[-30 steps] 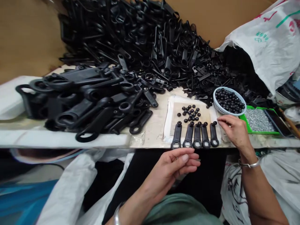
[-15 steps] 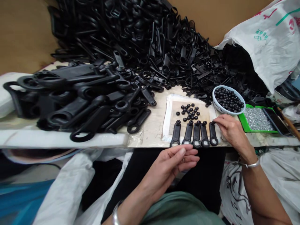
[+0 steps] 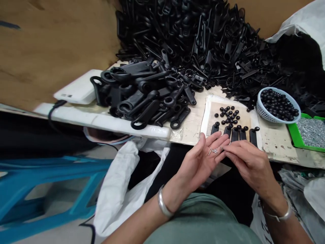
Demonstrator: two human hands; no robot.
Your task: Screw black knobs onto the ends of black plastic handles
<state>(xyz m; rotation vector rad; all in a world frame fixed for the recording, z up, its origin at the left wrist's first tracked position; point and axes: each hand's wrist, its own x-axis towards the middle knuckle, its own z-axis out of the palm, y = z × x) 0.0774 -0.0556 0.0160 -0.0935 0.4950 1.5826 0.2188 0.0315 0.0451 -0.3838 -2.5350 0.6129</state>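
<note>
My left hand (image 3: 203,159) lies palm up in front of the table edge, fingers stretched out, with a few small silver screws (image 3: 212,150) resting on its fingers. My right hand (image 3: 247,162) reaches over from the right, fingertips pinched together at the screws on the left fingers. Just beyond both hands, several black plastic handles (image 3: 235,133) lie side by side on a pale mat (image 3: 210,112), partly hidden by my fingers. Loose black round caps (image 3: 228,115) are scattered on the mat above them.
A white basket of black balls (image 3: 278,105) and a green tray of silver screws (image 3: 311,131) stand at the right. A large heap of black handles (image 3: 152,95) covers the table's left and back. A blue frame (image 3: 50,189) and white sacks (image 3: 122,189) sit below.
The view has swung left. My left hand turned palm up, showing screws. My right hand left the row of handles and came down to the left fingers.
</note>
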